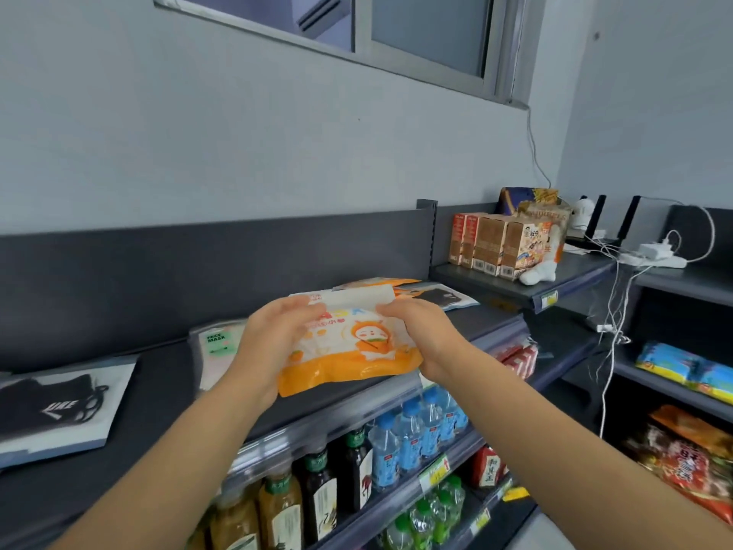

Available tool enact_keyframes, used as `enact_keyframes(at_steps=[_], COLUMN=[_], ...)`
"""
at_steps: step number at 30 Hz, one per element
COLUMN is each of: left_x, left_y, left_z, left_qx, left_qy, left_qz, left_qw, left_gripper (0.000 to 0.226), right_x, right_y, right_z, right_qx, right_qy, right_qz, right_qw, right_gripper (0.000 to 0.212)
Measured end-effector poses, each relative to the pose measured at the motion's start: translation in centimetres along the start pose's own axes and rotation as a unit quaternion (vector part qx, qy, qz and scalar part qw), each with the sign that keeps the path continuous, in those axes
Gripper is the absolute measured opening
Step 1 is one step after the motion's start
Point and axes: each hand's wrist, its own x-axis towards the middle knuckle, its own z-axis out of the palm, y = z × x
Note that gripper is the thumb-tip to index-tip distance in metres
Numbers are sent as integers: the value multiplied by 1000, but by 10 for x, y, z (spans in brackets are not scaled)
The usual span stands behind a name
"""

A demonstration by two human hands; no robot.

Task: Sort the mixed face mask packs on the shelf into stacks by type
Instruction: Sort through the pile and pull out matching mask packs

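So both hands are on an orange-and-white mask pack [357, 351] with a cartoon on it. The left hand [277, 339] grips its left edge and the right hand [420, 335] grips the right, fingers curled over the top, holding it up over the front of the dark top shelf [158, 383]. Behind it lies a small mixed pile [428, 293] with an orange pack and a black-mask one, off to the left sit a green FACE MASK pack [216, 351] and a black mask pack [59, 406], apart from each other, and water bottles [416, 426] line the shelf below.

cartoon pack [357, 351]: orange/white | blk-mask pack [59, 406]: white/blk | shelf [166, 387]: dk grey
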Motion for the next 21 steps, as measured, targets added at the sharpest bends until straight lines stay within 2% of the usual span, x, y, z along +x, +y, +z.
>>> enact_keyframes(at_steps=[4,6,8,12,14,17,18,21], left_x=[9,17,29,67,87,113,122,146], left_y=[-6,-6,-4,4,7,11,12,18], left_z=[20,26,30,36,41,53,57,74], left_qx=[-47,-61,-72,-66,-72,-74,-78,-87], left_qy=[11,11,5,-7,-20,-29,-32,-28], left_qz=[-24,-39,-52,-48,-49,-55,-57,-82], left_qw=[999,997,996,997,996,995,995,992], left_gripper=[29,32,31,25,27,18,13,9], right_x=[15,28,43,73,86,106,114,140], right_y=[3,3,0,-6,-10,-20,-23,-33], right_z=[-15,-20,-21,-20,-21,-29,-32,-41], right_qx=[57,87,110,98,75,53,45,8], right_qy=[34,44,46,34,24,19,24,32], right_qz=[0,20,26,35,44,41,38,41], right_qw=[998,995,993,994,996,998,998,999], right_gripper=[32,22,25,56,53,33,33,51])
